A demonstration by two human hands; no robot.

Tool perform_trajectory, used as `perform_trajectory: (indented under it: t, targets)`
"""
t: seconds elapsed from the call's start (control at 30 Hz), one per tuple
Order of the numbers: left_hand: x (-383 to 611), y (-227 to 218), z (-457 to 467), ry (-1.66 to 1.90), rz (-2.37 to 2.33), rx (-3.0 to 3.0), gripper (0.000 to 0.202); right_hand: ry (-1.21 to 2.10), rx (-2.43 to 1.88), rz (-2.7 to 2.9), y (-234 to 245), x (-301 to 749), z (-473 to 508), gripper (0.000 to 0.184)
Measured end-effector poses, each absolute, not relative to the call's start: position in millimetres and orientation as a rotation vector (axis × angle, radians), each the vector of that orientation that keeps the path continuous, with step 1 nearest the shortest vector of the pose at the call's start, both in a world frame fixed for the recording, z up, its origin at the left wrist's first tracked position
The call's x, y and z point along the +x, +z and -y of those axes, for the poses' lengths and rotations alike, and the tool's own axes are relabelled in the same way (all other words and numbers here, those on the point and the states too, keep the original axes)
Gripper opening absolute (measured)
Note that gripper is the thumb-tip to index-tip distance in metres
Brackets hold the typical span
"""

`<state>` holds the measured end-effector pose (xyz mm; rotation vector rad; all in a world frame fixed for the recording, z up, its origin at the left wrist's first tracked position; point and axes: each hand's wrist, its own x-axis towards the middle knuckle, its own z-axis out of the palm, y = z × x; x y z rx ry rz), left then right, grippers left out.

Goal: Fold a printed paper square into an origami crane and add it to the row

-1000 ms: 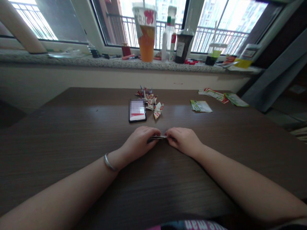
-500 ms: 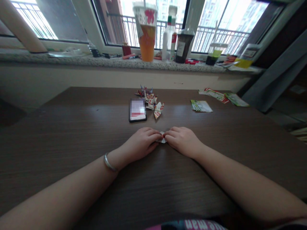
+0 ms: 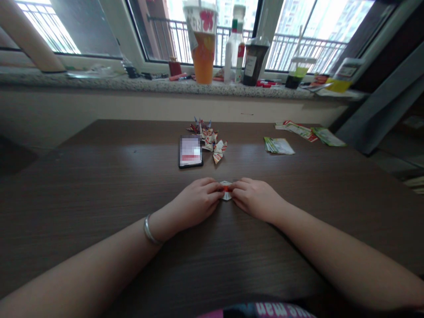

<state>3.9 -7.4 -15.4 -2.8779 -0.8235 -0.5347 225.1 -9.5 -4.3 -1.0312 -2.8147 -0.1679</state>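
A small piece of folded paper [image 3: 226,196], white with a red-orange strip across its middle, lies on the dark wooden table [image 3: 99,194] between my hands. My left hand [image 3: 200,197], with a silver bangle at the wrist, has its fingers closed on the paper's left side. From the right, my right hand [image 3: 255,197] grips the opposite side with its fingertips. Both sets of fingers cover the paper's edges. Just beyond are several folded paper pieces [image 3: 218,151], white with red print, bunched beside a phone [image 3: 190,152] with a blurred screen.
A stack of green-and-white paper slips [image 3: 278,146] lies at the right rear, with red-and-white wrappers [image 3: 300,131] behind it. Along the windowsill [image 3: 159,85] stand a large cup of orange drink [image 3: 203,55], a clear bottle [image 3: 233,53] and a dark-filled cup [image 3: 255,62].
More of the paper shows between my fingers, with its red-orange strip now plainly visible. My fingertips have shifted slightly along it; both hands stay in nearly the same place.
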Motion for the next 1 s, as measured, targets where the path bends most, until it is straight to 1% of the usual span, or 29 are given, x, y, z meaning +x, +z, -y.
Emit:
perform_trajectory:
  t: [0.17,0.37,0.6,0.83,1.0]
  targets:
    - [6,-15,9,-0.491,0.806,-2.881,0.024,-0.087,-1.08,2.782,-4,226,8,0.022]
    - [5,-15,9,-0.475,0.841,-2.882,0.016,-0.067,-1.056,2.76,-6,228,4,0.022]
    - [5,-15,10,-0.48,0.873,-2.861,0.021,-0.229,-0.867,2.795,-10,224,7,0.022]
    - [3,-12,11,-0.433,0.915,-2.877,0.023,-0.275,-0.916,2.778,-11,220,8,0.023]
    - [3,-13,10,-0.407,0.934,-2.875,0.023,-0.225,-0.961,2.746,-10,217,9,0.018]
